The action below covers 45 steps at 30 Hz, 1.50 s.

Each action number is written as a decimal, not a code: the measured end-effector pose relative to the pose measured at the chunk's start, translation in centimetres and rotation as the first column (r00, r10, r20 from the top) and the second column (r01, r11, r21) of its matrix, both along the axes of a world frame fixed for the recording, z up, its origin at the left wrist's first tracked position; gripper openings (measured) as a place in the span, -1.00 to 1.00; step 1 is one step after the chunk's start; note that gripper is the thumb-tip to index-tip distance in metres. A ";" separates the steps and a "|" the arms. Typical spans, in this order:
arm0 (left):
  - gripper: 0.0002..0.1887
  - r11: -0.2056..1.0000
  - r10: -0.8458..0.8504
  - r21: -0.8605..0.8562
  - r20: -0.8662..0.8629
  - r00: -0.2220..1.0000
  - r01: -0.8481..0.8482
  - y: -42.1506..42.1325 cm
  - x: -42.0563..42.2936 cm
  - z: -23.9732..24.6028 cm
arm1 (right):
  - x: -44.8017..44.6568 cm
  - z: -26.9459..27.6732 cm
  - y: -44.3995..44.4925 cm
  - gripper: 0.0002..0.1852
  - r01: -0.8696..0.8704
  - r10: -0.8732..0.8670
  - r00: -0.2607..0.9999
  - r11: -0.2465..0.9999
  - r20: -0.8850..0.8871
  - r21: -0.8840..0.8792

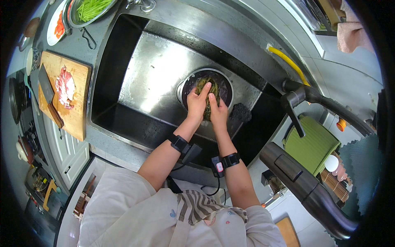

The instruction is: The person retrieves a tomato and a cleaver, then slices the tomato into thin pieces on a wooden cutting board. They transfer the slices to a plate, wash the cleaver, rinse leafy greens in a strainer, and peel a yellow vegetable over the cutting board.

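My left hand and my right hand are side by side in the sink, gripping a clump of dark green-brown stringy greens. Both thumbs press on top of the clump; the fingers underneath are mostly hidden. Below it is a dark round opening with a metal rim; whether this is a bowl or the drain, I cannot tell. Right of my right hand, a black mesh scrubber lies on the floor of the stainless steel sink.
On the left counter, a wooden cutting board carries sliced raw meat and a cleaver. Behind it are a plate of orange pieces and a metal bowl of green strips. A black faucet and green rack stand right.
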<state>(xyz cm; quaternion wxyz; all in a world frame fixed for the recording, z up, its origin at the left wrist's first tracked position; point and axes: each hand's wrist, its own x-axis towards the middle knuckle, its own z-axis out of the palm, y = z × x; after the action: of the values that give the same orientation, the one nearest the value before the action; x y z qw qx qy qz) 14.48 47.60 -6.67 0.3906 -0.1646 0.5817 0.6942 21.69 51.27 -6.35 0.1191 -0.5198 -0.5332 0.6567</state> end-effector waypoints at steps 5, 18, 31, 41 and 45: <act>-0.49 0.973 -0.198 -0.102 0.098 0.975 0.208 -0.9 -1.3 -1.0 | 0.3 -0.2 1.6 -0.48 0.066 -0.036 0.996 0.898 0.076 -0.435; -0.57 0.943 -0.264 -0.117 0.309 0.914 0.312 -3.0 -3.7 -2.4 | 2.6 -1.8 2.9 -0.36 -0.077 0.052 0.997 0.806 -0.059 -0.586; -0.56 0.951 -0.291 0.089 0.571 0.768 0.295 -3.2 -1.9 -4.7 | 2.7 0.4 3.1 -0.44 -0.243 0.285 0.892 0.957 0.350 -0.161; -0.47 0.922 -0.361 0.078 0.531 0.767 0.380 -3.3 -2.8 -3.3 | 3.6 -1.8 4.0 -0.79 -0.398 0.373 0.906 0.911 0.198 0.105; -0.32 0.930 -0.337 0.073 0.565 0.753 0.361 -3.3 -2.8 -2.8 | 4.7 -2.0 3.8 -0.88 0.008 -0.027 0.999 0.930 -0.046 -0.368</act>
<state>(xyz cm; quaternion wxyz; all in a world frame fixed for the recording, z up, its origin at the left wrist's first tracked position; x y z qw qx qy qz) 11.70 44.28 -9.49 0.6650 -0.2604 0.4730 0.5159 26.40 55.09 -8.39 0.0392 -0.5209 -0.3932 0.7566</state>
